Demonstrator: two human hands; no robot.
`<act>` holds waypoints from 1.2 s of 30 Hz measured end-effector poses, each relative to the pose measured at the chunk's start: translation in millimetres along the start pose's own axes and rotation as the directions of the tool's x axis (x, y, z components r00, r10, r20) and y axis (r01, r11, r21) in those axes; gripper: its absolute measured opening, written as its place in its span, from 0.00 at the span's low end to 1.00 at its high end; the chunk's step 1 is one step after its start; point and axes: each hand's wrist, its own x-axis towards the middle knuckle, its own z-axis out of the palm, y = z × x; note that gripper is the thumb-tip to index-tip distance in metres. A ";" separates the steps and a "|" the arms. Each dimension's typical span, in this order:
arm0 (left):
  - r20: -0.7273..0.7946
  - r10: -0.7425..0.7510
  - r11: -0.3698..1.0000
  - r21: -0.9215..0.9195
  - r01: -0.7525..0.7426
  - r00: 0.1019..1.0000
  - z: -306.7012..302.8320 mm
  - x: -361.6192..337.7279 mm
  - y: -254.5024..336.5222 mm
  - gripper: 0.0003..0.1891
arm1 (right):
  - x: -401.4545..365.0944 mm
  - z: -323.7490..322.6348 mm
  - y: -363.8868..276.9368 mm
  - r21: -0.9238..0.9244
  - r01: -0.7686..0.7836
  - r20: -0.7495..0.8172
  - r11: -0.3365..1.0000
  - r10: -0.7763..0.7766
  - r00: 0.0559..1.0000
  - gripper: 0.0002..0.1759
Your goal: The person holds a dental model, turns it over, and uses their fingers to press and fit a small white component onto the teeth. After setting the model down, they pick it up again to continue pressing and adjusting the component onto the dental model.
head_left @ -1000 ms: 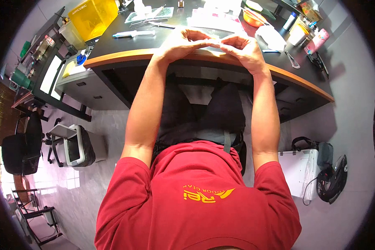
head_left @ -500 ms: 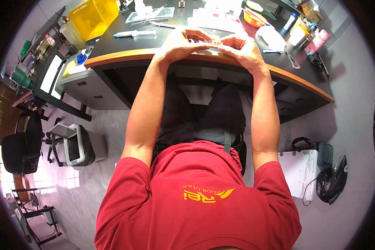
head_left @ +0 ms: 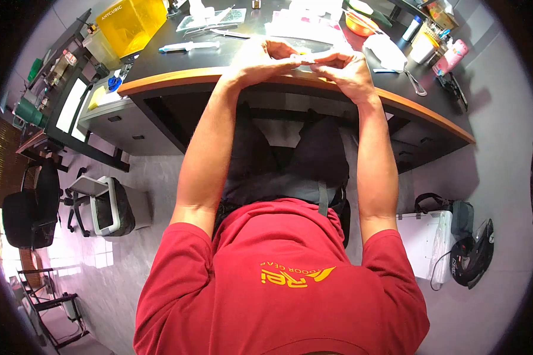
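Above the front edge of the black desk [head_left: 183, 63], my left hand [head_left: 262, 61] and my right hand [head_left: 344, 66] meet fingertip to fingertip. Both are closed in a pinch around a small pale piece [head_left: 305, 57], mostly covered by the fingers and too small to name. A bit of yellow shows beside it. To the left of my left hand lies a blue and white syringe [head_left: 189, 47]. Metal tweezers [head_left: 231, 34] rest a little farther back. Right of my right hand are a white bottle-like thing [head_left: 385, 52] and scissors-like metal tool [head_left: 416, 84].
An orange bowl [head_left: 361, 25] stands at the back right, near a pink bottle [head_left: 452, 57] and a cup of tools [head_left: 423, 48]. A yellow box [head_left: 130, 26] fills the back left. A bin [head_left: 106, 207] stands on the floor at left, a helmet [head_left: 472, 257] at right.
My fingers have shifted slightly around the small piece, and the right fingers now cover more of it. Both arms stay nearly in place.
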 end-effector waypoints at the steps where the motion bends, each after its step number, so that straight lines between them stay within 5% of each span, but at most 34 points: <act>1: 0.001 -0.016 1.000 0.019 0.016 1.000 -0.5 -1.0 2.9 0.21 | 0.4 -0.8 1.7 0.000 -0.005 -0.002 1.000 0.005 1.000 0.11; 23: 0.005 0.053 0.998 -0.029 -0.053 0.999 -3.6 0.0 -4.6 0.17 | 0.2 0.2 0.4 0.014 0.074 0.049 0.997 -0.074 0.996 0.13; 26: 0.010 0.069 0.997 -0.025 -0.069 0.998 -3.5 0.4 -6.0 0.16 | -0.8 1.2 -5.4 -0.018 -0.033 0.040 0.999 0.034 0.999 0.14; 36: -0.001 0.058 0.998 0.028 -0.058 0.998 -2.9 -1.5 -0.3 0.17 | -0.7 1.9 -4.9 -0.035 -0.038 0.043 0.999 0.040 0.998 0.15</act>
